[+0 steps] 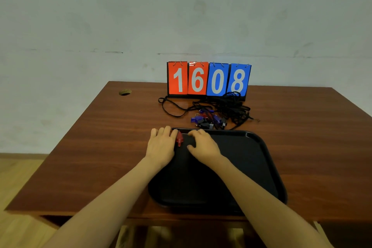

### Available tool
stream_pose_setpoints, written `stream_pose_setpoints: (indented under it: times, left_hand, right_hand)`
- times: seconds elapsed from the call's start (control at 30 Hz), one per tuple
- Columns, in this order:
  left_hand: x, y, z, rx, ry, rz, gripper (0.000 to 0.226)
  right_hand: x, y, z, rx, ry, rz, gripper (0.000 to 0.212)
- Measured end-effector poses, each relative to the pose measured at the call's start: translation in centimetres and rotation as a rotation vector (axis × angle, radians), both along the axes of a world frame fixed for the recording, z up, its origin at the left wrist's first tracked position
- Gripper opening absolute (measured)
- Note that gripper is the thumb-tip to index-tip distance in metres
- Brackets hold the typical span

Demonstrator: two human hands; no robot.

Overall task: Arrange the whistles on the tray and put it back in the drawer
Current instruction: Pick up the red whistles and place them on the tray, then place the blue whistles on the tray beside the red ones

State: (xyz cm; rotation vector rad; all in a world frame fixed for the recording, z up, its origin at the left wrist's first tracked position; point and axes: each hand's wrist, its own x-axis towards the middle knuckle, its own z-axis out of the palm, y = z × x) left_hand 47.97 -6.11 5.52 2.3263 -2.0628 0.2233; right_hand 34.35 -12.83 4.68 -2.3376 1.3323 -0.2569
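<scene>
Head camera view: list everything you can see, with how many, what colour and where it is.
red whistle: one, red, on the tray's far left corner, between the two hands
tray: one, black, on the near middle of the table
loose whistles: several, blue and black, exact count unclear, piled just beyond the tray
cords: a tangle, black, between the pile and the scoreboard
scoreboard: one, two red and two blue cards reading 1608, at the table's far edge
table: one, reddish-brown wood
left hand: fingers straight, beside the red whistle
right hand: fingers curled at the tray's far rim, grip unclear
</scene>
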Motion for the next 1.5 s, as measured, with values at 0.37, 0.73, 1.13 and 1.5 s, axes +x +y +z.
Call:
stream_pose_setpoints:
  times: [0.37, 0.73, 1.13, 1.5]
  left_hand:
    - [-3.8, -9.0, 1.0, 0.062, 0.164, -0.085, 0.043]
    - [-2.1, -15.3, -0.8, 0.194, 0.282, -0.081, 0.049]
    - [-0.9, -14.8, -1.5, 0.124, 0.333, -0.029, 0.037]
    - [-0.6, -11.6, 0.1, 0.022, 0.446, 0.008, 0.049]
  right_hand:
    - [-6.7, -9.3, 2.9, -0.108, 0.069, -0.138, 0.027]
    - [-2.3, -14.8, 1.1, -0.207, 0.047, 0.052, 0.028]
    - [0.1, -16.4, 0.4, -0.196, 0.221, 0.025, 0.03]
    - [-0.4, -14.8, 0.8, -0.106, 0.118, -0.124, 0.035]
